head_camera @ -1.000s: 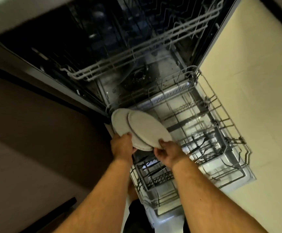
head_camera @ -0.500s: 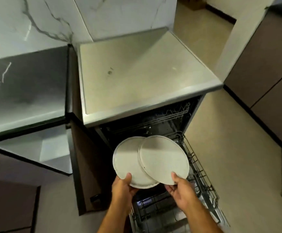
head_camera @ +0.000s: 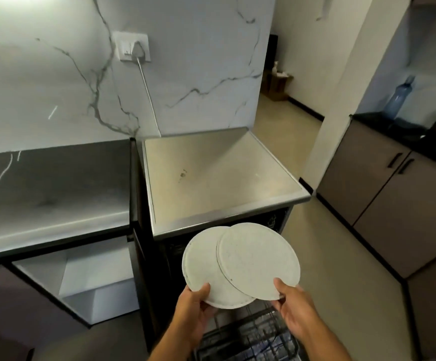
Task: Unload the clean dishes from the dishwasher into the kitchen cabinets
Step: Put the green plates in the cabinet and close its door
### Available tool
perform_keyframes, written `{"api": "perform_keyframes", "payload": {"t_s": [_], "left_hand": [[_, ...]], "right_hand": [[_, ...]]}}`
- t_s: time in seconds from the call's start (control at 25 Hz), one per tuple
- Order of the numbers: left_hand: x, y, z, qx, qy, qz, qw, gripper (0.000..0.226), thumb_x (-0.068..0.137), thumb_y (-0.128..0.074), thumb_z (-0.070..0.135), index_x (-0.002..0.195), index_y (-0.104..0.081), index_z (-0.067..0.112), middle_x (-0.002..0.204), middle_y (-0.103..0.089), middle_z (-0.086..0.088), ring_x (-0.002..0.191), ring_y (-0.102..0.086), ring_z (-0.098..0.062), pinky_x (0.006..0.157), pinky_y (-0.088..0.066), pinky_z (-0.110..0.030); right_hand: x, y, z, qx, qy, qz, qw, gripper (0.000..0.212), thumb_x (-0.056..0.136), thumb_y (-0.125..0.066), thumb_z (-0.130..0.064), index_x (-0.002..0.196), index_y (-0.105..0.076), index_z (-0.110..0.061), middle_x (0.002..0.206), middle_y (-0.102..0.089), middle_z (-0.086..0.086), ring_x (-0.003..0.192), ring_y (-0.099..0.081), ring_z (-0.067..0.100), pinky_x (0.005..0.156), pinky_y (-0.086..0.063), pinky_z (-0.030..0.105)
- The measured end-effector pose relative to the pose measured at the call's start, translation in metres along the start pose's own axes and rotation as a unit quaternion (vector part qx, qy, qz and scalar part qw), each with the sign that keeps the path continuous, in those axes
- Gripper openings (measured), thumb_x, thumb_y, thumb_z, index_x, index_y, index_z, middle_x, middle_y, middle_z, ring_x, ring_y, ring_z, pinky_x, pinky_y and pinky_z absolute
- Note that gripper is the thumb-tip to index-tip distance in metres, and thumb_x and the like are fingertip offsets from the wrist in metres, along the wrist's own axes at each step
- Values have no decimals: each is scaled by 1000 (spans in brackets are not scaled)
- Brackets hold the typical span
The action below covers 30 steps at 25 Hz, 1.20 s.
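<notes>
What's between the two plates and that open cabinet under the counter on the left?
Nothing visible. The left hand and right hand hold the two plates above the dishwasher rack. The open cabinet lies lower left, its door out of the way, with only bare floor between.

The left plate [head_camera: 201, 259] is hidden along its right side under the right plate [head_camera: 258, 259], and the fingers [head_camera: 280, 307] of both hands lie out of sight beneath the plates, only thumbs showing. Below the fingertips, the dishwasher rack [head_camera: 250, 340] is cut off by the bottom edge.
</notes>
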<state>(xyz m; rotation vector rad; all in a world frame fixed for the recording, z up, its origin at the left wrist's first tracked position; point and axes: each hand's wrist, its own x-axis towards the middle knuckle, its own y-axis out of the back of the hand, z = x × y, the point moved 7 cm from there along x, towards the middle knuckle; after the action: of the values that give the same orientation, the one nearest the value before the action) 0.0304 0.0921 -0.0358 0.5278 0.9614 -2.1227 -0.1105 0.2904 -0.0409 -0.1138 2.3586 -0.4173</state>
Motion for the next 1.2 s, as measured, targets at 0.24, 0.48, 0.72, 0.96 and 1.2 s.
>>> {"api": "perform_keyframes", "payload": {"t_s": [0.24,0.48,0.72,0.96,1.2], "left_hand": [[-26,-9,43,9,-38,-43,998,49,98,-53,5,144,-41,16,129,-61,-11,112,-61,-34,94,-51,-51],[-84,7,57,-40,-98,-63,992,48,98,-51,4,144,-42,16,129,-61,-11,113,-61,-32,79,-58,-43],[-157,50,56,-69,-149,-32,986,43,100,-47,4,140,-42,15,128,-61,-12,113,-61,-32,88,-51,-45],[-207,123,74,-64,-192,14,979,43,99,-49,5,140,-43,16,128,-63,-9,112,-63,-31,89,-53,-46],[-221,216,95,-81,-188,46,978,43,99,-50,5,141,-43,15,127,-63,-12,111,-64,-33,78,-59,-43]], "right_hand": [[-40,-28,-16,30,46,-33,998,45,93,-59,4,137,-49,-2,123,-65,16,103,-65,30,61,-62,35],[-85,-47,-19,8,57,-89,994,44,92,-61,4,135,-51,0,117,-66,15,105,-65,32,65,-62,38],[-143,-64,6,-10,38,-139,989,41,93,-60,5,133,-52,0,108,-67,12,95,-66,27,60,-62,33],[-188,-94,70,-24,1,-181,983,37,94,-58,6,130,-52,2,102,-67,12,91,-65,27,53,-60,31],[-201,-143,146,-67,-13,-186,980,43,93,-61,3,134,-51,1,118,-66,18,101,-66,33,60,-62,35]]}}
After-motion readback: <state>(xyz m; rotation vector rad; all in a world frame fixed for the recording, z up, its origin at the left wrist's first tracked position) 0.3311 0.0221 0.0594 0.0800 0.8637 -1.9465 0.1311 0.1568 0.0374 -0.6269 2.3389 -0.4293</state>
